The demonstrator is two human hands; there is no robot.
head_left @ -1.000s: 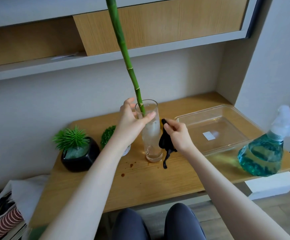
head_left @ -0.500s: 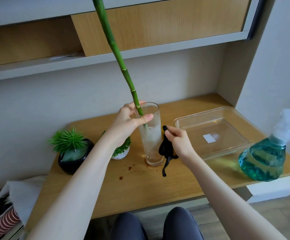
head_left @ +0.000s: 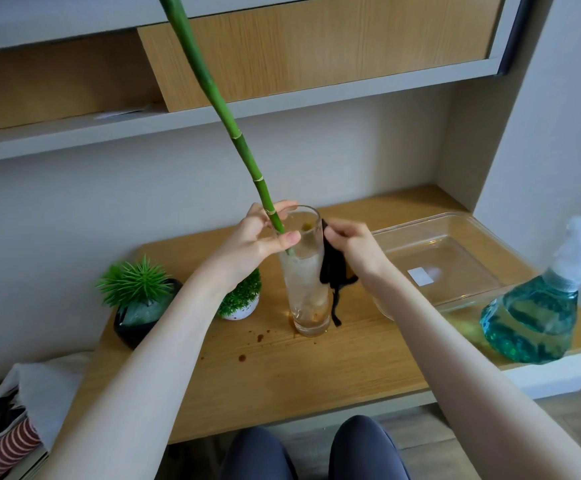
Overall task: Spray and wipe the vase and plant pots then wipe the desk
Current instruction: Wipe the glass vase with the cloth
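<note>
My left hand (head_left: pixel 247 239) grips the tall clear glass vase (head_left: pixel 304 271); right-hand fingers (head_left: pixel 342 232) pinch the black cloth (head_left: pixel 332 271) against it (pots, stained wooden counter (head_left: pixel 282 368) unwiped).

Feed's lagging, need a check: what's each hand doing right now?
Left hand: closed, gripping the glass vase near its rim, beside the bamboo stalk.
Right hand: closed, pinching the black cloth against the vase's side.
</note>
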